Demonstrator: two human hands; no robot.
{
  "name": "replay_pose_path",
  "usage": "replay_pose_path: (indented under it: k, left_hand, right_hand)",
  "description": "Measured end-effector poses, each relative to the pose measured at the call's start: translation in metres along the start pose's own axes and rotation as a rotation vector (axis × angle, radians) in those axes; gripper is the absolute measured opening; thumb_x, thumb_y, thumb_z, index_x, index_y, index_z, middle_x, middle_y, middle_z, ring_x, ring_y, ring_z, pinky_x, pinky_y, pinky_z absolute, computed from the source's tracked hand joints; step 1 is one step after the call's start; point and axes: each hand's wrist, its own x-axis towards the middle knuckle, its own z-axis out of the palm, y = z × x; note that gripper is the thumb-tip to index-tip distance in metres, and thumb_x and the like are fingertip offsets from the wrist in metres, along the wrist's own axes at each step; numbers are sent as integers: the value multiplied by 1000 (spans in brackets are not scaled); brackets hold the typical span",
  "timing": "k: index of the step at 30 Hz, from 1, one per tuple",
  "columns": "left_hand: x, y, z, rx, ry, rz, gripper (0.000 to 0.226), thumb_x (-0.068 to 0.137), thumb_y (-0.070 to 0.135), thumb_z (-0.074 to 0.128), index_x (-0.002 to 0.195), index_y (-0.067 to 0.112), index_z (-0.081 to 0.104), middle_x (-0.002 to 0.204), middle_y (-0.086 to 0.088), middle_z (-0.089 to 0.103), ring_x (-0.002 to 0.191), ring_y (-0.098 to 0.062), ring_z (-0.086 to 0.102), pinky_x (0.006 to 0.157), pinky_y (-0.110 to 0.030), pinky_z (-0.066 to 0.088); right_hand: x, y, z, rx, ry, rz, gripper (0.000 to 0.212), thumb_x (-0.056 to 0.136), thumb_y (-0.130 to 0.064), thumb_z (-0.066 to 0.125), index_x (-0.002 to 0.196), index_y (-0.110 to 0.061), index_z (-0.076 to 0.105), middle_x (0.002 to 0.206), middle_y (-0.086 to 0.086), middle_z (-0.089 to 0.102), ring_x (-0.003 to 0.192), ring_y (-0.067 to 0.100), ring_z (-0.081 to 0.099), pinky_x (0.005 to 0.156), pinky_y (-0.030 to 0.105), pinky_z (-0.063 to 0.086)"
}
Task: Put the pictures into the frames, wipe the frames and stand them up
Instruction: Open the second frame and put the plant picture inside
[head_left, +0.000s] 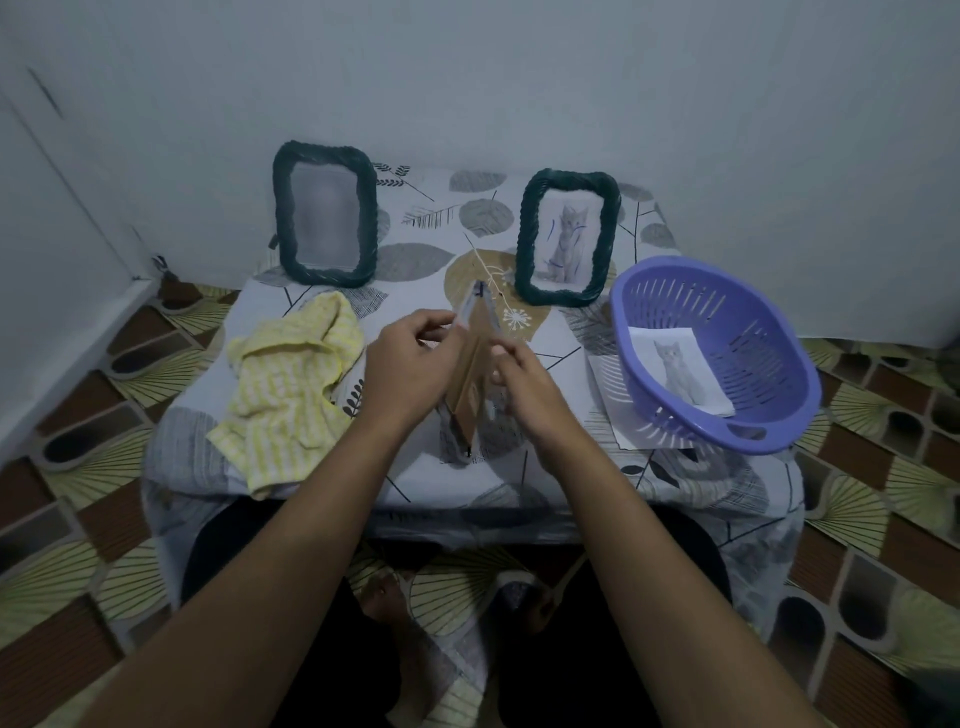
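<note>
Both hands hold a third picture frame (474, 364) edge-on over the middle of the table, its brown cardboard back toward me. My left hand (410, 364) grips its left side and my right hand (524, 387) pinches its right edge. Two dark green woven frames stand upright at the back: the left frame (324, 214) with a blurred picture, the right frame (568, 238) with a cat picture. A loose cat picture (675, 366) lies inside the purple basket (769, 358). A yellow striped cloth (291, 387) lies crumpled to the left.
The low table (415, 478) has a leaf-print cover and stands against a pale wall. A sheet of paper (605, 387) lies under the basket's left rim. Patterned floor surrounds the table; my knees and feet are below its front edge.
</note>
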Motion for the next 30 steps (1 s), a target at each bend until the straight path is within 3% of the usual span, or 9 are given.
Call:
replay_pose_path:
  k: [4,6,9,14,18,22,25,27,30]
  left_hand:
    - [-7,14,13,-63,-109,49,23,100,36,52,102,28,73,93,12,72,88,-5,66,81,-29,54]
    - [-11,16,17,-107,-177,52,24,103,31,49,96,38,71,92,12,72,89,-4,66,80,-27,53]
    - [-12,8,23,-151,-227,21,22,101,27,54,98,34,74,96,11,74,95,-7,68,89,-33,55]
    - [-11,-21,26,-19,-221,-117,20,93,29,64,109,20,74,104,5,72,99,-16,66,95,-43,53]
    - [-13,-38,26,194,-321,-164,30,93,25,65,121,12,68,117,-5,70,104,-19,62,91,-29,47]
    - [-16,-37,27,264,-334,-112,28,92,22,65,118,12,68,116,-8,70,99,-22,62,89,-31,48]
    - [-17,-34,29,321,-320,-80,39,83,35,62,118,18,67,115,-6,69,104,-27,62,92,-44,53]
    - [-16,-34,31,357,-323,-58,51,76,43,58,121,20,65,117,-7,66,107,-28,60,91,-47,52]
    - [-15,-35,34,365,-322,-67,44,87,32,64,128,16,61,123,-9,63,112,-27,58,96,-46,49]
  right_hand:
    - [5,-11,-12,177,35,28,36,107,-35,40,142,-29,46,133,-1,59,119,15,59,69,26,51]
    - [6,-17,-18,218,54,40,34,106,-31,42,140,-28,48,127,-2,63,110,11,63,57,19,52]
    - [5,-22,-23,256,88,73,30,105,-26,45,134,-25,51,111,-4,67,96,9,65,48,19,50]
    - [4,-24,-26,281,98,128,23,104,-34,42,121,-23,54,108,-5,62,92,14,62,70,34,52]
    - [5,-22,-27,240,87,149,33,97,-44,56,123,-23,52,115,-5,59,103,22,62,83,44,55]
    - [3,-21,-27,188,76,156,55,87,-52,68,131,-25,49,115,-5,61,98,22,67,76,39,57]
    - [1,-21,-25,166,46,149,64,86,-56,68,136,-26,43,109,-11,61,97,18,67,84,44,58]
    - [1,-20,-24,164,21,139,61,87,-53,68,135,-26,42,104,-13,60,90,13,65,84,44,59]
    - [3,-19,-25,191,22,132,45,92,-34,67,129,-24,45,101,-5,64,80,14,65,71,36,58]
